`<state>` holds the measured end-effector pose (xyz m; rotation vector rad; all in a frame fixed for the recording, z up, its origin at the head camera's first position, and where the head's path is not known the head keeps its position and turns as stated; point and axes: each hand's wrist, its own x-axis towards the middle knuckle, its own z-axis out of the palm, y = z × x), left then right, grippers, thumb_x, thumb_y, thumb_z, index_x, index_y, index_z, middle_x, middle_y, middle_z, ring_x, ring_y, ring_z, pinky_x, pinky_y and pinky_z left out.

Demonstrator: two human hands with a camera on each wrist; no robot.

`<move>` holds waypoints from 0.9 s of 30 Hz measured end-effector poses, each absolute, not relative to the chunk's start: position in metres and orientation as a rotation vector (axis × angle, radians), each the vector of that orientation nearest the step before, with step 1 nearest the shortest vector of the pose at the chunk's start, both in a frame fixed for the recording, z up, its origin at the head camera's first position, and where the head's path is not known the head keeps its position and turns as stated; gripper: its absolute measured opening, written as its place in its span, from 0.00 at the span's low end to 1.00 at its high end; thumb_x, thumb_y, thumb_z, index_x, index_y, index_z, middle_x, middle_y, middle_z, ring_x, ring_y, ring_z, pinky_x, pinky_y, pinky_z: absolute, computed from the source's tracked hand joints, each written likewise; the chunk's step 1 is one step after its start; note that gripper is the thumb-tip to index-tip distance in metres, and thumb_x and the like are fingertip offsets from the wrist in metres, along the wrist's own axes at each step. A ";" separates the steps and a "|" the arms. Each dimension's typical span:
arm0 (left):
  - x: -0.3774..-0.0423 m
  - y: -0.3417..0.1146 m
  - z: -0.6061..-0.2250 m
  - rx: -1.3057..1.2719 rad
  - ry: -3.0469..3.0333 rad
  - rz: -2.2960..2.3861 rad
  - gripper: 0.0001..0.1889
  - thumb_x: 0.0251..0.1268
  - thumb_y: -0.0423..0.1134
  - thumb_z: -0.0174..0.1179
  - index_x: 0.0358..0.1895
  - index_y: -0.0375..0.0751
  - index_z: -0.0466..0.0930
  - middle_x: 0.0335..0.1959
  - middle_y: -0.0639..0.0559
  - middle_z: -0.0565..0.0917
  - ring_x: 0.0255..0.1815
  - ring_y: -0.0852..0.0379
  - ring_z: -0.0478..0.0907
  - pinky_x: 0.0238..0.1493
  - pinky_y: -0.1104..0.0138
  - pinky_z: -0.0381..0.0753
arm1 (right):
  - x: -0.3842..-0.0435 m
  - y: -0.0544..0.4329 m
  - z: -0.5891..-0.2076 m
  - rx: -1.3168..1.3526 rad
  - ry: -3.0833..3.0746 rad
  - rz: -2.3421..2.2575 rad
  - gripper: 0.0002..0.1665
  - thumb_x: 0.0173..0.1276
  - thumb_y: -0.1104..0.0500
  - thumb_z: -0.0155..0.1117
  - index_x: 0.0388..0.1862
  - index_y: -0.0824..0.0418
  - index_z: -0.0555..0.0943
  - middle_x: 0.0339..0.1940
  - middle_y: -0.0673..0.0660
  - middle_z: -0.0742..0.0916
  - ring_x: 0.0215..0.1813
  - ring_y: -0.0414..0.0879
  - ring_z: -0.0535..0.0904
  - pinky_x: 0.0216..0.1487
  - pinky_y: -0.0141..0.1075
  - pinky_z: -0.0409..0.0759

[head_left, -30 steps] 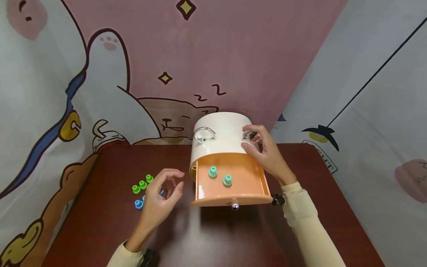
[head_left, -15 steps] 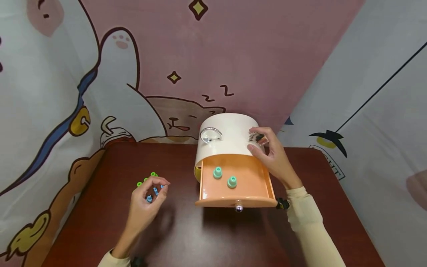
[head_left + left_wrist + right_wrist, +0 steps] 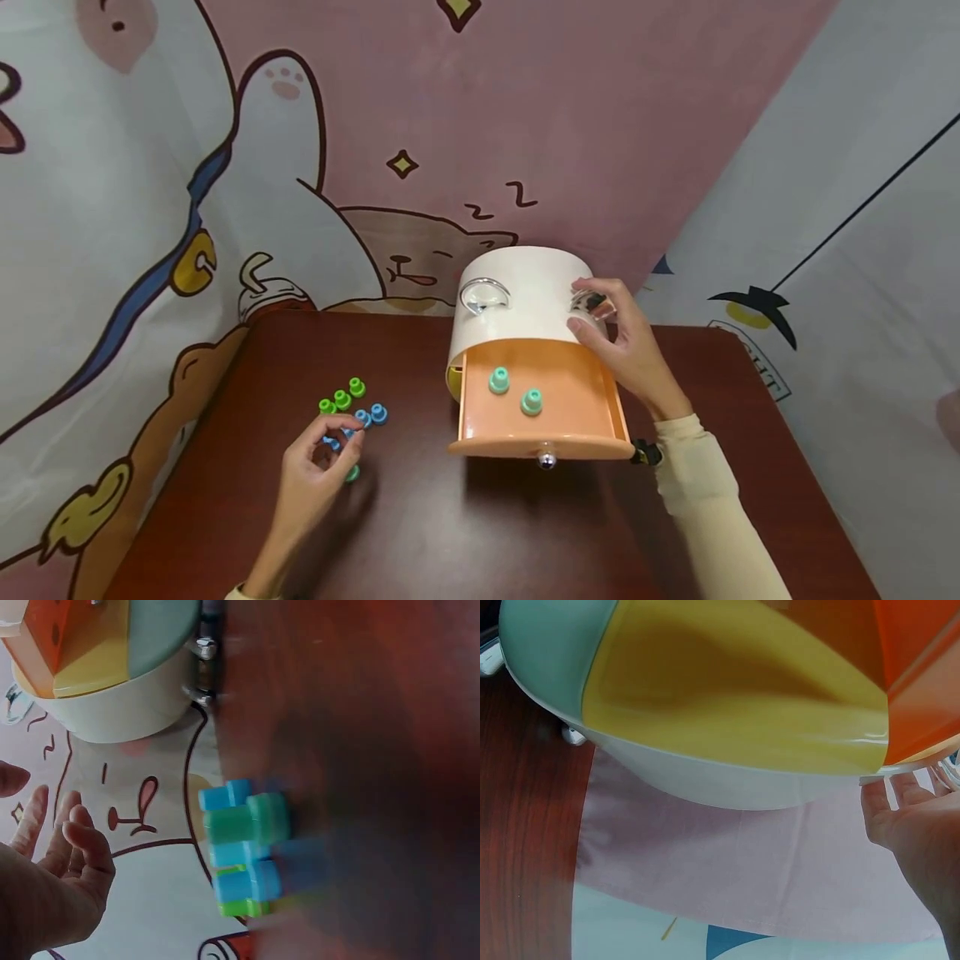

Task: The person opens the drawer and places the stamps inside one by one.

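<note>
A white-shelled, round-topped drawer box [image 3: 525,304] stands on the table with its orange drawer [image 3: 573,417] pulled out. Two teal pegs, a rear one [image 3: 498,381] and a front one [image 3: 532,402], stand inside that drawer. My right hand [image 3: 630,354] holds the box's upper right side, thumb and fingers around a shiny ear-shaped ring [image 3: 600,308]. My left hand [image 3: 311,467] is over the small pegs at left, fingers bent and thumb apart, holding nothing in the left wrist view. Near its fingers are blue pegs [image 3: 378,414] and a teal peg [image 3: 232,825]; the hand partly hides them.
Green pegs [image 3: 342,400] form a row behind the blue ones. The drawer's silver knob [image 3: 547,460] sticks out toward me above the brown table [image 3: 465,533]. Yellow [image 3: 727,712] and green [image 3: 547,660] sections show lower on the box. A cartoon-printed cloth [image 3: 600,100] hangs behind.
My left hand has moved away from the drawer, left to the pegs, and the blue ones show more. My right hand stays on the box. The head view has shifted slightly.
</note>
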<state>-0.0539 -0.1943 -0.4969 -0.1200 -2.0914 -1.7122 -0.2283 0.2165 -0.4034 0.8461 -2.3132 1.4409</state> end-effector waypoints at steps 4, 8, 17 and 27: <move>-0.050 -0.196 -0.507 -0.038 -2.077 -1.659 0.12 0.64 0.17 0.71 0.44 0.34 0.88 0.36 0.46 0.85 0.26 0.59 0.73 0.20 0.67 0.66 | -0.230 0.215 -0.402 0.850 -2.320 1.435 0.34 0.74 0.68 0.71 0.76 0.54 0.76 0.71 0.50 0.80 0.56 0.47 0.76 0.59 0.40 0.72; -0.044 -0.200 -0.514 0.029 -2.091 -1.587 0.15 0.58 0.14 0.73 0.43 0.34 0.89 0.38 0.45 0.86 0.25 0.60 0.73 0.20 0.68 0.67 | -0.231 0.213 -0.402 0.858 -2.319 1.447 0.34 0.72 0.71 0.70 0.75 0.59 0.75 0.72 0.56 0.80 0.56 0.48 0.75 0.58 0.39 0.72; -0.035 -0.203 -0.521 0.235 -2.307 -1.334 0.15 0.56 0.23 0.81 0.40 0.44 0.91 0.39 0.49 0.86 0.28 0.59 0.76 0.30 0.75 0.72 | -0.206 0.200 -0.370 0.878 -2.306 1.456 0.29 0.73 0.74 0.66 0.72 0.70 0.73 0.69 0.67 0.80 0.57 0.49 0.75 0.59 0.40 0.71; -0.034 -0.207 -0.535 0.376 -2.492 -1.235 0.12 0.58 0.29 0.82 0.38 0.50 0.92 0.33 0.59 0.89 0.32 0.62 0.81 0.34 0.75 0.73 | -0.203 0.203 -0.371 0.856 -2.319 1.468 0.30 0.73 0.73 0.67 0.72 0.69 0.74 0.70 0.66 0.79 0.57 0.47 0.75 0.60 0.39 0.71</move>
